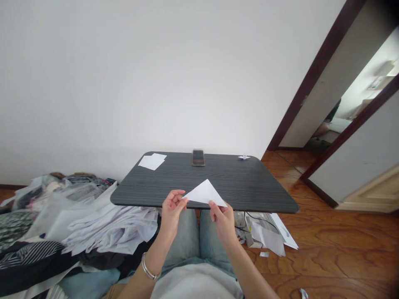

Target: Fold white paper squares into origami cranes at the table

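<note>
Left hand (172, 209) closed on one corner of folded white paper triangle (204, 194), right hand (222, 222) gripping opposite corner. Triangle held over near edge of dark wood-grain table (249, 185). Far side of table: phone (198, 158), loose paper sheets (151, 162), small folded paper figure (243, 157).

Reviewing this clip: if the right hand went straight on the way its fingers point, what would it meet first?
The folded white paper triangle comes first, since the right hand already pinches it. Past that, probably the near edge of the dark wood-grain table, though depth is hard to judge from this view.
</note>
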A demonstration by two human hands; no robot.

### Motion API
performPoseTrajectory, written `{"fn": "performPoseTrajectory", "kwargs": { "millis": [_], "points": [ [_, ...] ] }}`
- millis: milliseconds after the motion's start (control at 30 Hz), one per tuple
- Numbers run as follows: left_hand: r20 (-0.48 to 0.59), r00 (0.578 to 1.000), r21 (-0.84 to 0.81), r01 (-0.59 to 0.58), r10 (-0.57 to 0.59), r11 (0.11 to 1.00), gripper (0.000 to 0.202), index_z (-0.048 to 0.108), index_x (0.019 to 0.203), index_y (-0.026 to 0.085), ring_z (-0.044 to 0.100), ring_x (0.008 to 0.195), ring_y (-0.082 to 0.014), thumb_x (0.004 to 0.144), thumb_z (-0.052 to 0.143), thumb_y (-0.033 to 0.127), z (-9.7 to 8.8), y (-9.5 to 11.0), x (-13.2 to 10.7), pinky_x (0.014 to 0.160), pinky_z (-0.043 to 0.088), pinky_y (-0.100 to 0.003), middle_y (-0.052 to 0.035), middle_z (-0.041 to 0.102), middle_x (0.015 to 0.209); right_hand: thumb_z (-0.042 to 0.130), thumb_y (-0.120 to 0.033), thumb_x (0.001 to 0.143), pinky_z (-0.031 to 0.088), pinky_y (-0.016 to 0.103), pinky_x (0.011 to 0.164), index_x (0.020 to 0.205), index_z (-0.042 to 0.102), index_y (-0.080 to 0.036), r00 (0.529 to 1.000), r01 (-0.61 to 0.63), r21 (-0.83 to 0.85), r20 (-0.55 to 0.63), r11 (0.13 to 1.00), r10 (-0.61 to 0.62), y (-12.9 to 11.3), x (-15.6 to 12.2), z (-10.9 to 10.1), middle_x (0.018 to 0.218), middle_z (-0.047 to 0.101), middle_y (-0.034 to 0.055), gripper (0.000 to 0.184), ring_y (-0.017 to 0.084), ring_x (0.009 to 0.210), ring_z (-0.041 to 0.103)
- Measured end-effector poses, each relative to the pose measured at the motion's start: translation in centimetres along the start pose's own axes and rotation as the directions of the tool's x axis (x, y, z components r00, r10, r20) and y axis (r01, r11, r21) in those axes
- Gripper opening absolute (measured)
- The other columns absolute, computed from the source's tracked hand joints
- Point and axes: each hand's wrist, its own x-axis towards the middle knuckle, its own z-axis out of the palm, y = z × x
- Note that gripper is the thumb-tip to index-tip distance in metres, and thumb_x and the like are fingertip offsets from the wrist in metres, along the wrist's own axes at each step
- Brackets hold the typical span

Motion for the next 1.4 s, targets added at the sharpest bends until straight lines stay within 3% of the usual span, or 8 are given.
{"fn": "performPoseTrajectory", "kwargs": {
  "millis": [100, 267, 433, 600, 833, 1100, 1233, 1400],
  "points": [
    [-0.004, 1.000, 0.022, -0.013, 0.013, 1.000, 0.022, 0.058, 0.089, 0.016, 0.048, 0.052, -0.0087, 0.070, 0.064, 0.025, -0.2, -0.2, 0.0, 0.055, 0.037, -0.020, 0.0031, 0.057, 0.060, 0.066, -0.039, 0.070, 0.020, 0.021, 0.035, 0.073, 0.058, -0.016, 1.000, -0.005, 0.013, -0.005, 1.000, 0.005, 0.1, 0.1, -0.2, 0.045, 0.041, -0.0067, 0.024, 0.006, 0.036, 0.027],
    [0.020, 0.999, 0.097, -0.047, 0.046, 0.994, 0.024, 0.058, 0.091, 0.017, 0.054, 0.057, -0.0115, 0.071, 0.063, 0.030, -0.1, -0.5, -0.1, 0.058, 0.040, -0.023, 0.0029, 0.056, 0.060, 0.064, -0.043, 0.070, 0.024, 0.022, 0.037, 0.053, 0.050, -0.017, 0.999, -0.040, 0.003, -0.008, 0.999, 0.040, 0.3, 0.2, 0.0, 0.042, 0.041, -0.0050, 0.034, 0.007, 0.037, 0.031],
    [0.151, 0.987, 0.193, 0.022, -0.052, 0.981, 0.027, 0.058, 0.095, 0.016, 0.059, 0.066, -0.0156, 0.074, 0.060, 0.033, 0.5, -0.7, -0.5, 0.055, 0.039, -0.022, 0.0006, 0.059, 0.063, 0.067, -0.040, 0.067, 0.029, 0.022, 0.038, 0.051, 0.050, -0.017, 0.997, -0.068, -0.029, 0.021, 0.997, 0.068, 0.4, 0.2, 0.6, 0.043, 0.046, -0.0040, 0.032, 0.008, 0.038, 0.037],
    [0.300, 0.947, 0.385, -0.009, -0.116, 0.923, 0.029, 0.057, 0.063, 0.015, 0.045, 0.047, -0.0104, 0.076, 0.055, 0.041, 0.7, -0.5, -0.1, 0.046, 0.030, -0.021, 0.0006, 0.056, 0.055, 0.066, -0.042, 0.068, 0.030, 0.022, 0.037, 0.047, 0.049, -0.017, 0.995, -0.087, -0.064, 0.040, 0.994, 0.090, 0.4, 0.1, 0.6, 0.041, 0.045, -0.0039, 0.037, 0.008, 0.036, 0.038],
    [0.306, 0.951, 0.525, -0.143, -0.030, 0.839, 0.035, 0.049, 0.057, 0.017, 0.037, 0.046, -0.0097, 0.081, 0.048, 0.043, 1.0, -0.2, -0.5, 0.047, 0.026, -0.021, 0.0046, 0.043, 0.049, 0.070, -0.039, 0.065, 0.028, 0.022, 0.038, 0.054, 0.049, -0.018, 0.998, -0.055, -0.020, -0.036, 0.998, 0.055, 0.2, 0.3, 0.8, 0.040, 0.043, -0.0061, 0.031, 0.007, 0.037, 0.035],
    [0.316, 0.947, 0.506, -0.116, -0.059, 0.855, 0.034, 0.049, 0.057, 0.017, 0.042, 0.049, -0.0109, 0.081, 0.047, 0.041, 0.8, -0.6, -0.6, 0.049, 0.029, -0.021, 0.0030, 0.047, 0.052, 0.067, -0.042, 0.068, 0.029, 0.023, 0.039, 0.046, 0.050, -0.017, 0.998, -0.050, -0.049, -0.046, 0.998, 0.048, 0.6, 0.3, 0.6, 0.039, 0.047, -0.0029, 0.038, 0.008, 0.038, 0.038],
    [0.379, 0.915, 0.516, -0.086, -0.138, 0.852, 0.033, 0.053, 0.060, 0.016, 0.043, 0.048, -0.0112, 0.080, 0.048, 0.042, 0.7, -0.5, -0.4, 0.048, 0.030, -0.021, 0.0011, 0.054, 0.055, 0.068, -0.042, 0.067, 0.029, 0.023, 0.039, 0.046, 0.051, -0.016, 0.998, -0.060, -0.063, -0.029, 0.996, 0.059, 0.6, 0.3, 0.8, 0.039, 0.048, -0.0024, 0.037, 0.009, 0.037, 0.039],
    [0.381, 0.916, 0.585, -0.136, -0.124, 0.799, 0.036, 0.052, 0.058, 0.016, 0.039, 0.043, -0.0103, 0.083, 0.043, 0.041, 0.8, -0.3, -0.4, 0.046, 0.027, -0.022, 0.0027, 0.048, 0.047, 0.069, -0.042, 0.066, 0.029, 0.023, 0.038, 0.048, 0.053, -0.016, 0.997, -0.082, -0.060, -0.003, 0.995, 0.082, 0.7, 0.3, 0.9, 0.038, 0.048, -0.0027, 0.035, 0.009, 0.036, 0.040]
  ]
}}
